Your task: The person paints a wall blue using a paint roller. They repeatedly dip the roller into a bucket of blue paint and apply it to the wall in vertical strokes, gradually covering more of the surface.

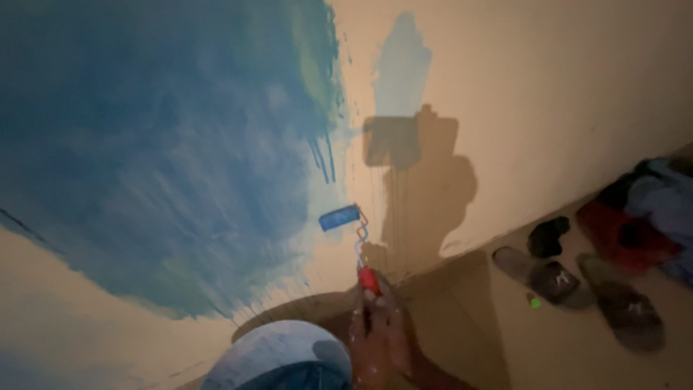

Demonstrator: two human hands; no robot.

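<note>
We find one hand (377, 328), side indeterminate, clamped on the red handle of a paint roller (339, 217), whose blue sleeve rests against the wall (548, 87). Blue paint covers the wall's left portion; the right remains tan apart from one test patch. A paint bucket (278, 357) sits below; sandals (548, 278) lie on the floor.

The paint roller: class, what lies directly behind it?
Behind the paint roller is the wall, where its blue painted patch meets bare beige. The strip beneath the sleeve is hidden.
</note>
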